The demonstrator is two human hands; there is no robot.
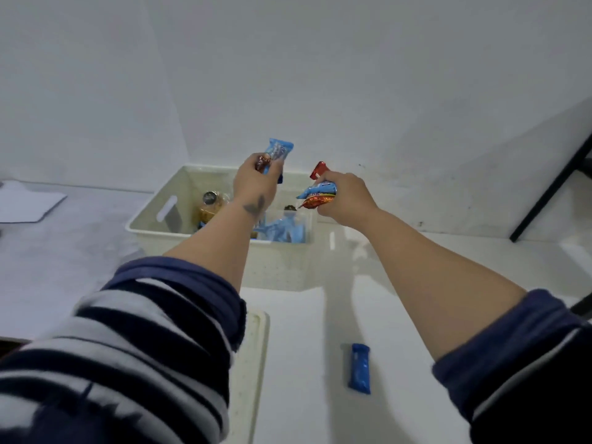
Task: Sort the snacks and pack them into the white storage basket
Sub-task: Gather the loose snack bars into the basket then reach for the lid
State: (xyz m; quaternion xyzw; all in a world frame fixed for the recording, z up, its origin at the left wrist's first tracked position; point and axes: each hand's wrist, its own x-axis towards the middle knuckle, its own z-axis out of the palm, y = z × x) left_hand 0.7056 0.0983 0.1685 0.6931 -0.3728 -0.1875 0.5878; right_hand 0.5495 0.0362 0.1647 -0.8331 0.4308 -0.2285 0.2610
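White storage basket [150,221] with light-blue packets [282,230], both hands' fingers gripping snacks [318,193] above

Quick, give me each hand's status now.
Left hand: closed on snack packets, above the white basket.
Right hand: closed on a bunch of snack packets.

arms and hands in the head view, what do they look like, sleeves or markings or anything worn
Both forearms are bare, with the sleeves pushed up near the elbows. The left sleeve is dark navy with broad white stripes and a plain navy cuff. The right sleeve is mostly navy, with a thin white stripe showing. The left hand has a dark leaf-like mark near the wrist. The right hand shows no marks. No rings, watch or gloves are visible.
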